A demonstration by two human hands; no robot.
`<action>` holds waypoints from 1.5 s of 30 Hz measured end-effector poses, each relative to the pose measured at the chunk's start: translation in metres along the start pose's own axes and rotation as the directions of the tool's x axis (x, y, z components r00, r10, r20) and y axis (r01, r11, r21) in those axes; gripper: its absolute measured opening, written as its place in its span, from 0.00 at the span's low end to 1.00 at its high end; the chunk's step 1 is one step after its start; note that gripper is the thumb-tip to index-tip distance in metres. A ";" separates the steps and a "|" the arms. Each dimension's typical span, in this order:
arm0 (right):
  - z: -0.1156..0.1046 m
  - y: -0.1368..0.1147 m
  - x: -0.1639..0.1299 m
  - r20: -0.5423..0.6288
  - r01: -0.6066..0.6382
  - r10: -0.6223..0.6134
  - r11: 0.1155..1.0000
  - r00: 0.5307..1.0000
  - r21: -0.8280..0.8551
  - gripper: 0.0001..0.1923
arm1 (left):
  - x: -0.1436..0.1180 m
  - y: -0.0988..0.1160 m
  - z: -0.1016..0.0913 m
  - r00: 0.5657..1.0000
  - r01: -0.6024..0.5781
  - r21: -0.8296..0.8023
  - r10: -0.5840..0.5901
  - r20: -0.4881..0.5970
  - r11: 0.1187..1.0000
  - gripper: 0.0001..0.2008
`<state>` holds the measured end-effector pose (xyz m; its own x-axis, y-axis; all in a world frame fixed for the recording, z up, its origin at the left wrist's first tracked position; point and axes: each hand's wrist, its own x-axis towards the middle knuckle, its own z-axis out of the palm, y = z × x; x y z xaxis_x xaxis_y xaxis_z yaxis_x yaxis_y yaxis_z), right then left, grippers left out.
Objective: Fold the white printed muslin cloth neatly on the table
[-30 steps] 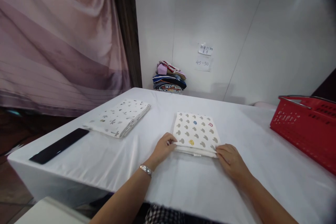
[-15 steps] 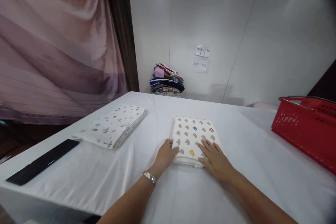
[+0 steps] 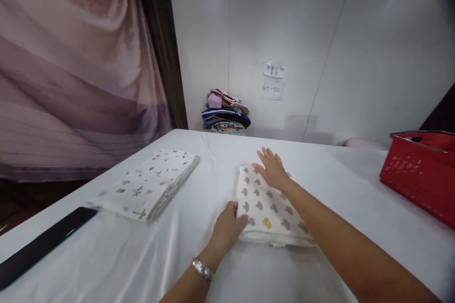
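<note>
A folded cream cloth with a grey mushroom print (image 3: 267, 211) lies on the white table (image 3: 320, 265) in front of me. My left hand (image 3: 227, 228) rests at the cloth's near left corner, thumb on top of the edge. My right hand (image 3: 272, 168) lies flat with fingers spread on the cloth's far end. A watch is on my left wrist.
A second folded cloth with small grey marks (image 3: 149, 188) lies to the left. A long black flat object (image 3: 39, 245) sits at the table's left edge. A red basket (image 3: 419, 175) stands at the right. A pile of folded clothes (image 3: 225, 111) sits by the wall.
My right hand has slid from the cloth's near edge across its top to the far end. My left hand stays at the near left corner. The camera has come closer.
</note>
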<state>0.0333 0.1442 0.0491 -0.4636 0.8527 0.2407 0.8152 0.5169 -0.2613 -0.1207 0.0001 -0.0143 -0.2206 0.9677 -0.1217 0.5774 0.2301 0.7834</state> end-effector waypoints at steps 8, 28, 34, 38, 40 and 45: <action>0.060 0.024 0.006 0.274 -0.028 0.055 0.994 0.960 -0.102 0.35 | -0.002 0.001 0.000 0.999 -0.011 -0.003 0.011 0.034 1.000 0.09; 0.009 0.136 0.031 0.150 -0.501 0.539 0.835 0.829 -0.228 0.36 | -0.002 -0.004 -0.001 0.995 -0.092 -0.025 0.090 -0.053 0.995 0.26; -0.015 0.197 -0.017 0.121 -0.809 0.811 0.582 0.572 -0.076 0.35 | 0.002 -0.004 0.000 0.989 -0.144 0.029 0.145 -0.036 0.989 0.22; -0.016 0.195 -0.044 0.107 -0.789 0.791 0.610 0.602 -0.067 0.32 | 0.004 -0.006 -0.001 0.983 -0.177 0.038 0.179 -0.033 0.983 0.19; -0.016 0.191 -0.065 0.145 -0.785 0.776 0.620 0.614 0.007 0.33 | 0.004 -0.008 -0.001 0.983 -0.179 0.020 0.180 -0.041 0.984 0.18; -0.019 0.185 -0.126 0.442 -0.836 0.710 0.458 0.549 0.303 0.34 | 0.012 -0.002 -0.001 0.989 -0.140 -0.088 0.136 -0.053 0.986 0.16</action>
<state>0.2494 0.1311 -0.0121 0.1708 0.8679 -0.4665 0.6557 -0.4535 -0.6037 -0.1255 0.0107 -0.0163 -0.1816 0.9832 0.0187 0.5311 0.0821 0.8433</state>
